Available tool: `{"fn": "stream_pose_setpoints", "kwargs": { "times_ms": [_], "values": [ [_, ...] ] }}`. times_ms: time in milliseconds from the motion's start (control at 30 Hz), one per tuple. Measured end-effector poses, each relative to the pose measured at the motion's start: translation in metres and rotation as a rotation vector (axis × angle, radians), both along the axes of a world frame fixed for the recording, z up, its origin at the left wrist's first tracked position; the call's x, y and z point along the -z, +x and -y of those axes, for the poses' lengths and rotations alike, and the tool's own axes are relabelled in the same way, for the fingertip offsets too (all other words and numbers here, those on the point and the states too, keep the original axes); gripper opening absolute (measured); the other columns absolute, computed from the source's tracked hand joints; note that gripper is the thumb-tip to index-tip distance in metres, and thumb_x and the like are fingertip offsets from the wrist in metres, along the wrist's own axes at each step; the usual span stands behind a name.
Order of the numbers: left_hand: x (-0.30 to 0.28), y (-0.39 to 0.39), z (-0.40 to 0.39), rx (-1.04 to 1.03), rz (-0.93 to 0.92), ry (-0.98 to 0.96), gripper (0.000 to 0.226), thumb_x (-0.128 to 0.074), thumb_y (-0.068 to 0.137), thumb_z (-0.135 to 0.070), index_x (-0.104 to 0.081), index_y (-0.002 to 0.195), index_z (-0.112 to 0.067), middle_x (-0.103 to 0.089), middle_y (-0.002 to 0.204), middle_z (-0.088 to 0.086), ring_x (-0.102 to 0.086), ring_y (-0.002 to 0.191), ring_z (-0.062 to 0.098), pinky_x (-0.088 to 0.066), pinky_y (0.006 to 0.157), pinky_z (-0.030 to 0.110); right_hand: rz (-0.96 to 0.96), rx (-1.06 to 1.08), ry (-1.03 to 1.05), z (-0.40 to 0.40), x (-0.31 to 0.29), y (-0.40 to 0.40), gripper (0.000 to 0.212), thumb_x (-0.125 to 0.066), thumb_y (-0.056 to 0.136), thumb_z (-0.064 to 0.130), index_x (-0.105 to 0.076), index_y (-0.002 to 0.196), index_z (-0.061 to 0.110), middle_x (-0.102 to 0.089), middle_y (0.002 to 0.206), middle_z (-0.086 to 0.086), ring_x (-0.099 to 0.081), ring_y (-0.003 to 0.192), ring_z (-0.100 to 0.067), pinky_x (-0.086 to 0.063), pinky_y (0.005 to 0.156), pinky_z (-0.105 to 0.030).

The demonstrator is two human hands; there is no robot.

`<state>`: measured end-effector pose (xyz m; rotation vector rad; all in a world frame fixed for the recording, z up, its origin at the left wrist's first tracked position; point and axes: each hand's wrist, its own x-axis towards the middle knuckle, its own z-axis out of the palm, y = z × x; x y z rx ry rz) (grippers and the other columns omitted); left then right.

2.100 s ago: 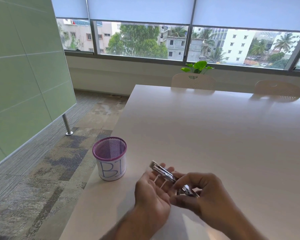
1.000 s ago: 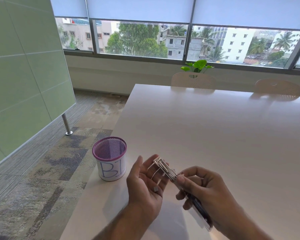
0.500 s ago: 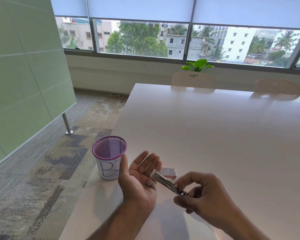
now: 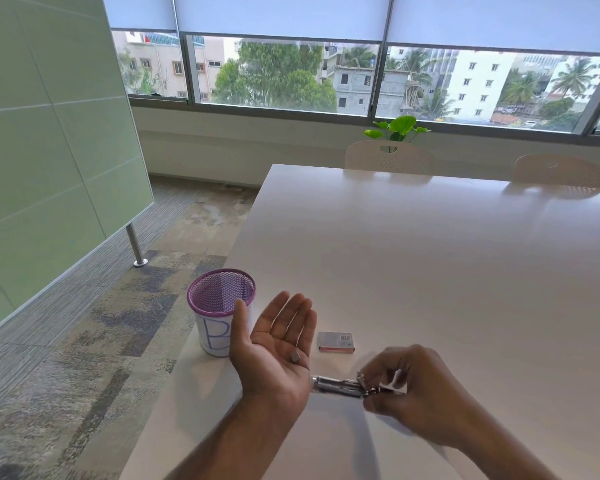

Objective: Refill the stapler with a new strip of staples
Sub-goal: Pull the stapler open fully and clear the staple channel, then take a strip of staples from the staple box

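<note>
The stapler lies low at five o'clock over the counter, pinched in the right hand, whose grip closes on its rear end. The left hand lies flat open, palm up, cradling a small staple piece, probably leftovers emptied out. The staple box waits just beyond, the cup at nine o'clock.

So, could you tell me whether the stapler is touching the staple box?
Apart: the head view shows bare table between the stapler and the staple box.
</note>
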<state>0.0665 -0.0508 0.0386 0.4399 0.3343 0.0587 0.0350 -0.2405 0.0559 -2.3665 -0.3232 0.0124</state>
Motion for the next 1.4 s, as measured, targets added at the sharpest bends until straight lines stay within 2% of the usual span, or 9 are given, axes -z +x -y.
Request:
{"fn": "stream_pose_setpoints", "kwargs": {
  "times_ms": [133,333,567,667,967,1100,1200,1267,1400],
  "values": [
    [-0.001,-0.003,0.002,0.055,0.002,-0.058,0.072,-0.055,0.085,-0.063,-0.068,0.116,0.001,-0.074,0.115,0.023,-0.073,0.103,0.035,-0.055,0.087,0.045,0.031,-0.016,-0.093,-0.007,0.010,0.003,0.036,-0.082,0.054,0.024,-0.064,0.055,0.055,-0.071,0.066,0.020,-0.059,0.070,-0.004,-0.045,0.064,-0.014],
    [-0.010,-0.008,0.001,0.077,0.052,-0.130,0.069,-0.054,0.087,-0.058,-0.066,0.119,0.001,-0.073,0.116,0.024,-0.073,0.102,0.039,-0.060,0.088,0.051,0.028,-0.051,-0.096,-0.011,0.017,0.004,0.027,-0.079,0.054,0.027,-0.070,0.076,0.040,-0.074,0.073,0.016,-0.059,0.074,-0.006,-0.048,0.065,-0.018],
    [-0.048,-0.002,-0.034,-0.064,0.247,-0.071,0.062,-0.052,0.090,-0.055,-0.079,0.093,0.001,-0.075,0.107,0.022,-0.072,0.104,0.037,-0.057,0.091,0.052,0.033,0.014,0.047,0.001,0.007,0.017,0.034,-0.078,0.052,0.051,-0.076,0.084,0.039,-0.072,0.081,0.027,-0.063,0.073,0.000,-0.047,0.063,-0.013],
    [-0.070,0.010,-0.062,-0.150,0.265,0.053,0.059,-0.050,0.091,-0.054,-0.076,0.094,-0.002,-0.077,0.102,0.018,-0.074,0.102,0.033,-0.058,0.091,0.046,0.105,0.095,0.032,0.003,0.009,0.034,0.020,-0.086,0.065,0.038,-0.077,0.083,0.035,-0.075,0.083,0.018,-0.065,0.077,-0.001,-0.053,0.066,-0.022],
    [-0.076,0.045,-0.095,-0.121,0.263,0.728,0.055,-0.040,0.099,-0.056,-0.072,0.096,-0.011,-0.079,0.092,0.005,-0.071,0.101,0.020,-0.053,0.093,0.034,0.096,-0.028,-0.194,-0.005,0.027,0.062,0.049,-0.078,0.076,0.034,-0.062,0.123,0.032,-0.066,0.117,0.014,-0.059,0.098,-0.012,-0.045,0.087,-0.029],
    [-0.068,0.052,-0.089,-0.069,0.301,1.119,0.060,-0.036,0.090,-0.071,-0.072,0.099,-0.024,-0.075,0.109,-0.002,-0.063,0.113,0.006,-0.039,0.104,0.032,0.087,-0.036,-0.175,-0.006,0.032,0.066,0.046,-0.078,0.079,0.028,-0.063,0.122,0.033,-0.068,0.113,0.018,-0.057,0.099,-0.011,-0.042,0.084,-0.026],
    [-0.068,0.051,-0.086,-0.040,0.326,1.389,0.079,-0.027,0.074,-0.087,-0.068,0.113,-0.032,-0.068,0.117,-0.017,-0.055,0.110,-0.009,-0.034,0.095,0.024,0.083,-0.021,-0.160,-0.005,0.034,0.066,0.042,-0.077,0.079,0.025,-0.065,0.119,0.033,-0.068,0.108,0.019,-0.058,0.098,-0.010,-0.044,0.085,-0.026],
    [-0.067,0.048,-0.084,-0.039,0.341,1.482,0.084,-0.028,0.072,-0.088,-0.064,0.121,-0.031,-0.065,0.118,-0.017,-0.055,0.111,0.000,-0.033,0.090,0.020,0.091,-0.015,-0.153,-0.005,0.034,0.066,0.040,-0.077,0.080,0.025,-0.066,0.118,0.033,-0.066,0.103,0.021,-0.058,0.097,-0.010,-0.043,0.083,-0.027],
    [-0.070,0.032,-0.070,-0.163,0.508,1.565,0.054,-0.045,0.082,-0.066,-0.063,0.117,-0.029,-0.065,0.116,-0.019,-0.058,0.114,0.005,-0.040,0.094,0.019,0.107,-0.002,-0.139,-0.005,0.037,0.066,0.039,-0.077,0.080,0.025,-0.067,0.117,0.033,-0.062,0.097,0.024,-0.056,0.096,-0.009,-0.037,0.079,-0.025]
  ]
}}
